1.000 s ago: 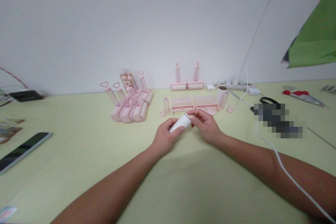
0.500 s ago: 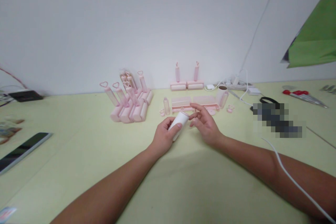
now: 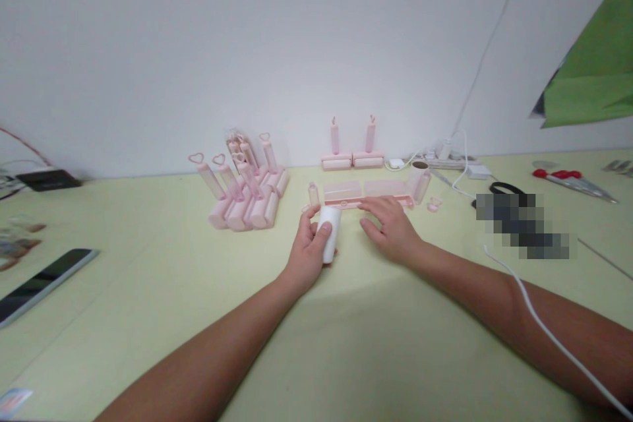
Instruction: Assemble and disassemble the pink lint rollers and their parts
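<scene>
The left hand [image 3: 306,257] closes thumb and fingers around a short white cylindrical roll [image 3: 329,232], keeping it nearly upright just above the pale green tabletop [image 3: 148,290], its upper end free. The right hand [image 3: 393,231] lies open and empty, palm down, fingers loosely spread. Its fingertips are at the front edge of the flat translucent pink plastic cases [image 3: 343,192], which lie just beyond the roll within easy reach.
</scene>
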`<state>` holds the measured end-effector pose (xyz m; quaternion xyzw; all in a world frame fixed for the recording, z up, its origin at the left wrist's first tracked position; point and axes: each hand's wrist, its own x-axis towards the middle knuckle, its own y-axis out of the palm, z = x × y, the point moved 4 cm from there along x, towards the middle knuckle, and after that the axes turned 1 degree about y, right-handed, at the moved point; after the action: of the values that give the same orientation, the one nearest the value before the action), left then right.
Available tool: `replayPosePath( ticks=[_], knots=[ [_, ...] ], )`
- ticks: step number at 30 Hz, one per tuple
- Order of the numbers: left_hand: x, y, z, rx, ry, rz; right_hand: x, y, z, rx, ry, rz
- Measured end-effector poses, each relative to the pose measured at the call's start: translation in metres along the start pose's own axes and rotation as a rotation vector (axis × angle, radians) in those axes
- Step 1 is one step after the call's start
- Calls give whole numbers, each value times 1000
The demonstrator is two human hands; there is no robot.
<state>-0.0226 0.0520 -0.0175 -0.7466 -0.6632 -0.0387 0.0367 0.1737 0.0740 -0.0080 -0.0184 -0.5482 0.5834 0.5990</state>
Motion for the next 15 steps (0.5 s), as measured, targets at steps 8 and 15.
replayPosePath(
  ticks=[8,15],
  knots=[
    [0,1,1,16,-8,42,6,10,-28,-490,70,231],
    [0,1,2,18,-22,34,7,11,-29,-451,58,265]
  ],
)
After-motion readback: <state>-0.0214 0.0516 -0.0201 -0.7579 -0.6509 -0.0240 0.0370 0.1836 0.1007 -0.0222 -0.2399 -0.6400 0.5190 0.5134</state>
